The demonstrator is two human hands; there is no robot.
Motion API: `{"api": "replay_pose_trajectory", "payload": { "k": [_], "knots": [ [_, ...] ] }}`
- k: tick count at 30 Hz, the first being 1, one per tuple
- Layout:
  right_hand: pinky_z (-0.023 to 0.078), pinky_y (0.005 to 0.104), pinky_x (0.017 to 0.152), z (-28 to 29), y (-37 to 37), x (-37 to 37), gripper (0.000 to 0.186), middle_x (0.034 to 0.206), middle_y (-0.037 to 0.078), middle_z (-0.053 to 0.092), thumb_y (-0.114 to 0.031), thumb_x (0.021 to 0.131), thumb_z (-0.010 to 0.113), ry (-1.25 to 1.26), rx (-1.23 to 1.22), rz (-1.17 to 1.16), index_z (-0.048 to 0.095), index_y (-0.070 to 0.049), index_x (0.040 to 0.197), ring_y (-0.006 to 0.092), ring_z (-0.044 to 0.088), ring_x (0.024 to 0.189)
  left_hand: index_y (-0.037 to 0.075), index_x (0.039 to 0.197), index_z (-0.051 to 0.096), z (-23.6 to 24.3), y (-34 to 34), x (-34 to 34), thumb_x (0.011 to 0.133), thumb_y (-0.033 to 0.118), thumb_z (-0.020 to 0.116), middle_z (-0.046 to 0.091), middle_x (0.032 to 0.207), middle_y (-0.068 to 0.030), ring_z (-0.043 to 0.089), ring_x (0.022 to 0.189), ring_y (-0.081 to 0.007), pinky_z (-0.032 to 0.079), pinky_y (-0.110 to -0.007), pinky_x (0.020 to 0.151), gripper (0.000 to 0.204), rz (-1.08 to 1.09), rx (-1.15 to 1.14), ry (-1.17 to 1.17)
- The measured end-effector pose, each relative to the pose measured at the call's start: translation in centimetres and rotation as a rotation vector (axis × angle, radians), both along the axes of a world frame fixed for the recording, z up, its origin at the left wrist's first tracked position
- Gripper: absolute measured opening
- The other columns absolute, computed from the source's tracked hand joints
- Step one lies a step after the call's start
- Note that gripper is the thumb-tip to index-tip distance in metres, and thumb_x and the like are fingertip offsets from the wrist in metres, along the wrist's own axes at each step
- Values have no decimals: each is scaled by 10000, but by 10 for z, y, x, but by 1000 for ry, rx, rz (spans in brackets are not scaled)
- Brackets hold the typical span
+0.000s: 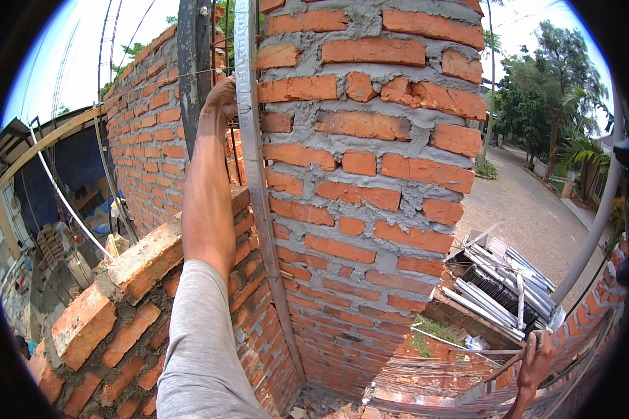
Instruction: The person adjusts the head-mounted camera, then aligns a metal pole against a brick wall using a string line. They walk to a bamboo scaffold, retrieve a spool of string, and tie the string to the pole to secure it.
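My left hand (221, 100) reaches up and grips a long upright silvery metal bar (252, 171), which lies along the corner of a tall brick column (370, 181) with grey mortar joints. A dark weathered post (191, 70) and thin rebar stand just left of the bar. At the lower right my right hand (534, 356) is closed, fingers curled, near a metal edge; what it holds is unclear. Below my left arm is a lower brick wall (126, 335) with loose-edged top bricks and rough mortar.
Another brick wall (147, 140), a wooden beam (49, 144) and a cluttered lower area (66, 258) are at left. At right lie piled white and grey lengths (503, 286) below a paved road (510, 195), beside a grey pole (594, 237) and a low brick wall (594, 314).
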State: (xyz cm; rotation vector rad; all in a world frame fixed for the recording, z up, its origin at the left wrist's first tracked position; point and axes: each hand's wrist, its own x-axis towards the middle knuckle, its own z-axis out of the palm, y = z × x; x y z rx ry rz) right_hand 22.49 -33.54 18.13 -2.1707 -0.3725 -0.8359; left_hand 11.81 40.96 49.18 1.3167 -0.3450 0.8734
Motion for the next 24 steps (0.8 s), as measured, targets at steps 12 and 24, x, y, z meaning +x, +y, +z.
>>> {"api": "replay_pose_trajectory", "payload": {
  "k": [12, 24],
  "knots": [
    [356, 354, 474, -7, -12, -10, 153, 594, 99, 475, -48, 930, 515, 113, -27, -30, 516, 19, 793, 196, 485, 479, 26, 952, 600, 5, 11, 16, 923, 36, 495, 632, 712, -62, 629, 520, -137, 547, -274, 399, 109, -117, -96, -49],
    [362, 386, 526, -27, -44, -18, 113, 611, 127, 497, -62, 891, 523, 149, -156, -103, 529, 49, 871, 228, 475, 526, 22, 973, 606, -11, 5, 13, 932, 42, 491, 634, 713, -59, 628, 518, -131, 543, -273, 395, 123, -15, -128, -29]
  ]
}}
